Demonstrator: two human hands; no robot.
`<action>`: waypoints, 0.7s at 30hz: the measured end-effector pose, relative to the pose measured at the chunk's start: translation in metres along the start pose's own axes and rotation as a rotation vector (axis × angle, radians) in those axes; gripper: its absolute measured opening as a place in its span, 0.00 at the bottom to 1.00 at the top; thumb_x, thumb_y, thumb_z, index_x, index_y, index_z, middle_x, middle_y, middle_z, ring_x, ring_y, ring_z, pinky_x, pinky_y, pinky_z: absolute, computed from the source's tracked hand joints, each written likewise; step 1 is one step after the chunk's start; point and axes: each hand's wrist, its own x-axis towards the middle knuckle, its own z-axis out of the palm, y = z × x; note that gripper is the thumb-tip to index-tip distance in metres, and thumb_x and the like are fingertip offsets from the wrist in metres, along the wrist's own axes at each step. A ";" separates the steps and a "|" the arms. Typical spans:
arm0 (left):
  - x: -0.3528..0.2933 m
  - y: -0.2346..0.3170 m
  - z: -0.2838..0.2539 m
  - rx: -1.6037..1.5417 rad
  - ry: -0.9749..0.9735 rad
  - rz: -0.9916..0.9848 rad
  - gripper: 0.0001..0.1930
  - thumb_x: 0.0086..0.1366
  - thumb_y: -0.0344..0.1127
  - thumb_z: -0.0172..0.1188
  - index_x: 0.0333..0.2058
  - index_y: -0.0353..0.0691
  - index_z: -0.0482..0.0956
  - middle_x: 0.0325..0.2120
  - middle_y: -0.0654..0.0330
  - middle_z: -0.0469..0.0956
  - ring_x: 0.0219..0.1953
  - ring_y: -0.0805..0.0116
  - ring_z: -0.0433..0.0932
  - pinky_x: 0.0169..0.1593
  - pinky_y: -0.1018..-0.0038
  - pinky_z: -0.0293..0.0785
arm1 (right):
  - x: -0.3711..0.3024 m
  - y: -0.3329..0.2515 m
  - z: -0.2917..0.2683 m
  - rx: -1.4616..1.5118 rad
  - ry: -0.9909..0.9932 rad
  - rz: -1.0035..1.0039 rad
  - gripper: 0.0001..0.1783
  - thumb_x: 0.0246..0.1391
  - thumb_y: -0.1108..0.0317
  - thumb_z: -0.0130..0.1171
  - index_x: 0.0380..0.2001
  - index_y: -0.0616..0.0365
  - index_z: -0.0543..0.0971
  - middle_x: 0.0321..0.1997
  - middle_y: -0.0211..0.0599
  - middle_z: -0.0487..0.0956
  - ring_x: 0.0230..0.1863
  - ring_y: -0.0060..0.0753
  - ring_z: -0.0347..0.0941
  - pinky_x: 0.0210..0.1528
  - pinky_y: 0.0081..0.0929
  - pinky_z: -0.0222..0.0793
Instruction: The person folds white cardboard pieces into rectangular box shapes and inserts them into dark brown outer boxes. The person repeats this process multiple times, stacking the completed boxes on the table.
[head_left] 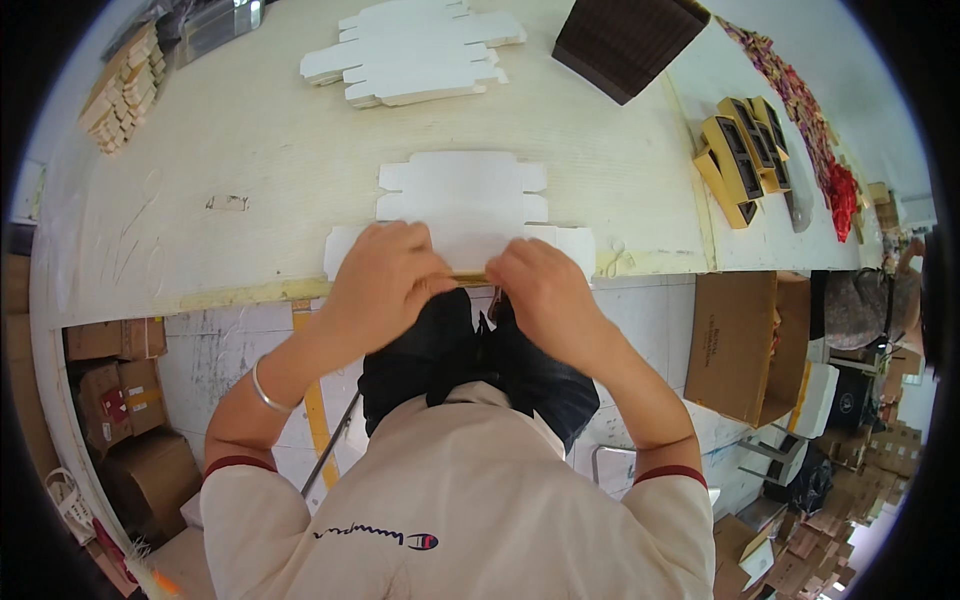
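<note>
A flat, unfolded white cardboard box blank [460,195] with tabs along its sides lies at the table's near edge, in front of me. My left hand [393,275] is over its near left part, the fingers curled and closed at the near edge. Opposite it, my right hand [545,295] has its fingertips pressed together at the same edge, right of the middle. Between the hands a thin golden-brown strip shows along that edge. My fingers partly hide the blank's near side. A metal bangle [268,385] circles my left wrist.
A stack of white box blanks [410,50] lies farther back, beside a dark brown block-shaped object [628,45]. Yellow boxes with dark insides [735,155] are piled at right, near red shiny material [842,200]. Small pale pieces [125,95] are stacked far left. A cardboard carton [735,345] stands below right.
</note>
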 end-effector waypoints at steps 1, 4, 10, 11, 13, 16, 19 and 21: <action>0.007 -0.004 0.000 0.018 -0.037 -0.037 0.07 0.53 0.34 0.66 0.30 0.39 0.82 0.25 0.60 0.70 0.31 0.61 0.69 0.39 0.67 0.64 | 0.006 0.000 0.001 0.044 -0.020 0.054 0.10 0.48 0.77 0.58 0.37 0.60 0.75 0.30 0.42 0.76 0.33 0.48 0.73 0.34 0.33 0.69; 0.016 -0.002 -0.004 0.209 0.033 -0.032 0.13 0.56 0.39 0.64 0.37 0.40 0.81 0.25 0.58 0.70 0.30 0.61 0.70 0.40 0.67 0.63 | 0.023 0.003 -0.002 0.174 -0.045 0.186 0.12 0.53 0.78 0.56 0.42 0.60 0.73 0.25 0.43 0.77 0.27 0.50 0.73 0.31 0.33 0.69; 0.012 0.020 -0.008 0.084 0.067 -0.277 0.17 0.61 0.43 0.60 0.44 0.38 0.78 0.31 0.54 0.74 0.32 0.56 0.76 0.35 0.65 0.71 | 0.026 -0.009 -0.002 0.901 -0.033 0.471 0.21 0.59 0.77 0.53 0.56 0.58 0.68 0.33 0.40 0.79 0.37 0.31 0.76 0.40 0.30 0.71; 0.015 0.017 -0.008 0.061 0.049 -0.300 0.17 0.62 0.44 0.60 0.44 0.37 0.78 0.31 0.54 0.74 0.32 0.55 0.76 0.34 0.65 0.72 | 0.025 -0.010 0.009 1.110 -0.029 0.417 0.23 0.59 0.77 0.53 0.58 0.57 0.66 0.36 0.41 0.79 0.41 0.28 0.75 0.44 0.29 0.71; 0.018 0.007 -0.007 -0.014 0.019 -0.324 0.14 0.61 0.34 0.60 0.46 0.38 0.76 0.31 0.55 0.73 0.29 0.58 0.73 0.35 0.69 0.70 | 0.013 -0.010 0.007 1.287 -0.035 0.343 0.30 0.54 0.77 0.58 0.61 0.55 0.66 0.54 0.47 0.74 0.56 0.35 0.70 0.60 0.30 0.64; 0.020 -0.013 -0.015 -0.088 0.066 -0.218 0.12 0.59 0.27 0.57 0.43 0.38 0.77 0.32 0.55 0.74 0.29 0.58 0.73 0.36 0.68 0.70 | -0.002 0.011 -0.024 0.340 0.142 -0.039 0.31 0.45 0.78 0.62 0.56 0.57 0.71 0.58 0.48 0.70 0.59 0.48 0.66 0.57 0.35 0.65; 0.033 -0.018 -0.018 0.026 0.018 -0.123 0.15 0.57 0.22 0.53 0.44 0.40 0.73 0.37 0.55 0.76 0.35 0.55 0.75 0.40 0.66 0.71 | -0.022 0.023 -0.029 0.038 0.004 -0.130 0.30 0.41 0.75 0.65 0.52 0.55 0.75 0.60 0.46 0.68 0.61 0.51 0.64 0.62 0.41 0.60; 0.045 -0.022 -0.015 0.022 0.017 -0.034 0.15 0.57 0.21 0.52 0.44 0.40 0.73 0.37 0.56 0.77 0.37 0.54 0.76 0.41 0.64 0.71 | -0.033 0.026 -0.015 -0.093 0.041 -0.196 0.25 0.41 0.72 0.65 0.48 0.54 0.77 0.55 0.44 0.71 0.56 0.47 0.67 0.58 0.41 0.62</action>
